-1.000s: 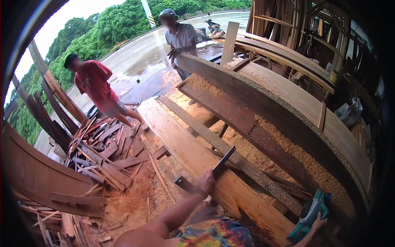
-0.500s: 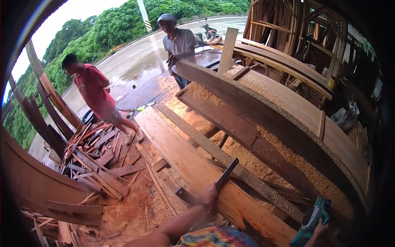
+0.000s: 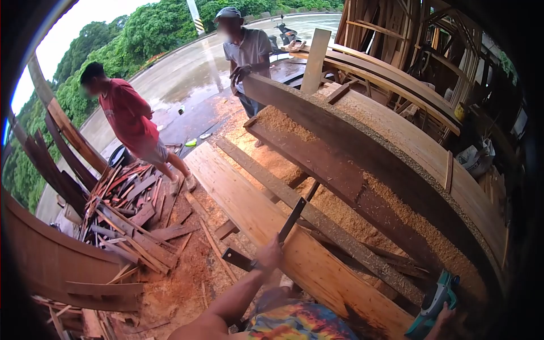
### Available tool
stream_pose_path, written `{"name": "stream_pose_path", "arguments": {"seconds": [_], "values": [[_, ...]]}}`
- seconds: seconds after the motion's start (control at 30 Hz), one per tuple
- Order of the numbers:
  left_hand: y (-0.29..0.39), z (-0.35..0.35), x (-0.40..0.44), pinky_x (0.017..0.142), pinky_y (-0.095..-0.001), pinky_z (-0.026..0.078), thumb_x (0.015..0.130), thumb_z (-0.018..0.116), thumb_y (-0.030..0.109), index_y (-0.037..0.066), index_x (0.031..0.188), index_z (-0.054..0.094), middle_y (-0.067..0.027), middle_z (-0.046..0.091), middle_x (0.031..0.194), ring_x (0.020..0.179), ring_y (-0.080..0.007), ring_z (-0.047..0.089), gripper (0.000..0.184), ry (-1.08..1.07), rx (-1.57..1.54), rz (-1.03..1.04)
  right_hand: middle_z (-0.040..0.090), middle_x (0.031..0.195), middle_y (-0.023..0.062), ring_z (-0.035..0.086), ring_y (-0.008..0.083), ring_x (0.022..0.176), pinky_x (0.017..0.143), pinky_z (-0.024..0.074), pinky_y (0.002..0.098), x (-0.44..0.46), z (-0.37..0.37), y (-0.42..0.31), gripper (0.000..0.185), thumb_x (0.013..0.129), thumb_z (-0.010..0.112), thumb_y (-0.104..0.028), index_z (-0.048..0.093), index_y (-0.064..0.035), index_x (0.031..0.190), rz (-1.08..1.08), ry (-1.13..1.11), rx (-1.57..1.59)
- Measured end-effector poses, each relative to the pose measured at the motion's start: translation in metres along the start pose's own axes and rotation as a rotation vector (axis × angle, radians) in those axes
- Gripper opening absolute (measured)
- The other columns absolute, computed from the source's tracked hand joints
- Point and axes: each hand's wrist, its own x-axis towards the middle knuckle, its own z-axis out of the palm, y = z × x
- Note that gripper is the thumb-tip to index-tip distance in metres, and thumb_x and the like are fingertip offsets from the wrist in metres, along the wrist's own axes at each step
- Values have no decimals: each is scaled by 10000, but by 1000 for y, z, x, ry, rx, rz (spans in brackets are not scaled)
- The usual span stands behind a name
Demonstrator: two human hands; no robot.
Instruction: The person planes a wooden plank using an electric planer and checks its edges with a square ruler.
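Observation:
My left hand (image 3: pixel 269 255) is closed around a dark, flat straightedge (image 3: pixel 293 220) with a hole near one end. The bar lies crosswise over a pale wooden plank (image 3: pixel 243 201), its two ends sticking out past my hand. At the lower right, my right hand (image 3: pixel 446 315) grips a teal electric planer (image 3: pixel 434 303), which rests by the plank's near end. Part of that hand is cut off by the dark lens edge.
Sawdust-covered dark boards (image 3: pixel 317 148) and a narrow beam (image 3: pixel 272 178) lie to the right. One person (image 3: pixel 249 54) stands at the far board end; another person in red (image 3: pixel 127 116) stands by a scrap wood pile (image 3: pixel 133 207).
My left hand and the straightedge have moved up and left along the plank, toward its far end. My right hand stays at the planer.

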Motion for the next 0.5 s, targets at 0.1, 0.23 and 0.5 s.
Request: {"name": "stream_pose_path", "arguments": {"seconds": [0.1, 0.23, 0.5], "values": [[-28, -16, 30, 609, -477, 518, 896, 609, 269, 86, 1286, 499, -183, 691, 885, 766, -374, 675, 445, -44, 90, -18, 617, 1217, 272, 583, 408, 1142, 980, 439, 434, 5, 6, 10, 532, 810, 761, -161, 569, 106, 1228, -62, 75, -50], [-66, -47, 71, 652, -469, 525, 884, 579, 239, 120, 1318, 490, -186, 690, 910, 827, -373, 675, 459, -41, 152, -22, 634, 1196, 255, 609, 392, 1094, 956, 458, 432, 3, -7, -3, 516, 817, 757, -192, 589, 78, 1224, 8, -43, -1], [-164, -111, 173, 742, -510, 517, 925, 430, 174, 134, 1256, 517, -228, 686, 983, 895, -424, 660, 345, -9, 334, 11, 707, 988, 212, 690, 335, 839, 786, 533, 410, 37, -8, 30, 657, 803, 740, -498, 653, 58, 1143, 119, -137, -128]]}}
